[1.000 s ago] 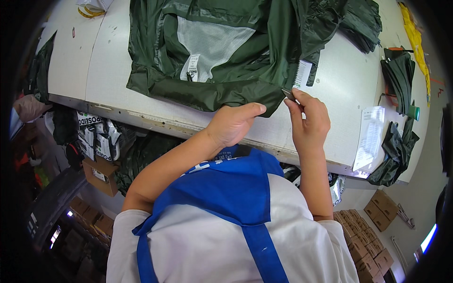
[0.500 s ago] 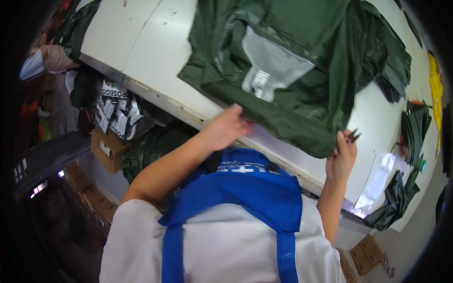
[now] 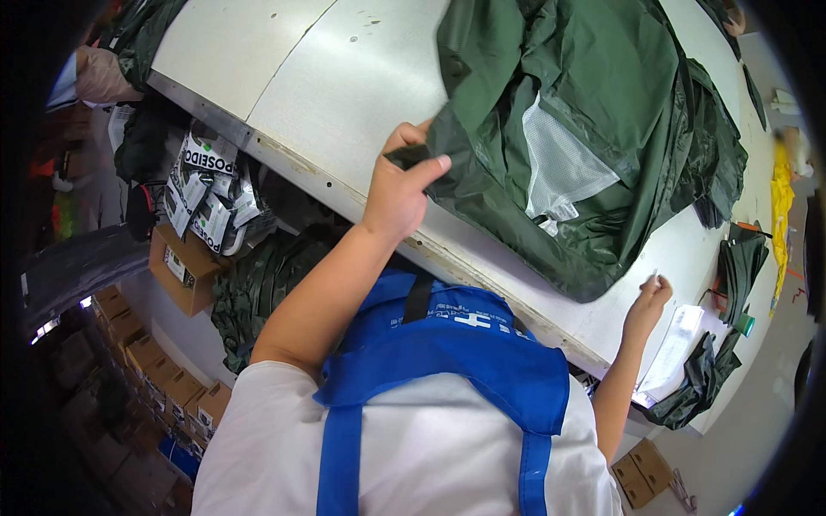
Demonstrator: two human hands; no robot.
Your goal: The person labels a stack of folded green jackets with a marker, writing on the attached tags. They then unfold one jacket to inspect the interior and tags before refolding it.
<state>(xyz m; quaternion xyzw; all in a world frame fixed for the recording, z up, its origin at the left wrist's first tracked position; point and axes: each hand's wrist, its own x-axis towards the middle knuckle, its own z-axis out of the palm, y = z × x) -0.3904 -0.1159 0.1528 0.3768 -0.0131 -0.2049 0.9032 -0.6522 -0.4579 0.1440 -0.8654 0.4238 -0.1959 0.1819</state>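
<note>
Green garment on white bench, two hands at work.
Left hand (image 3: 398, 185) pinches the edge of the dark green jacket (image 3: 602, 112) at 12 o'clock, on the bench (image 3: 292, 77); right hand (image 3: 647, 307), at 3 o'clock, holds a small pale item, kind unclear; cardboard boxes (image 3: 176, 262) at 9 o'clock.

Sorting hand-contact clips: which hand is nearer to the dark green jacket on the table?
Left. The left hand pinches the dark green jacket at its near edge. The right hand is on the white table, apart from the jacket's hem.
</note>
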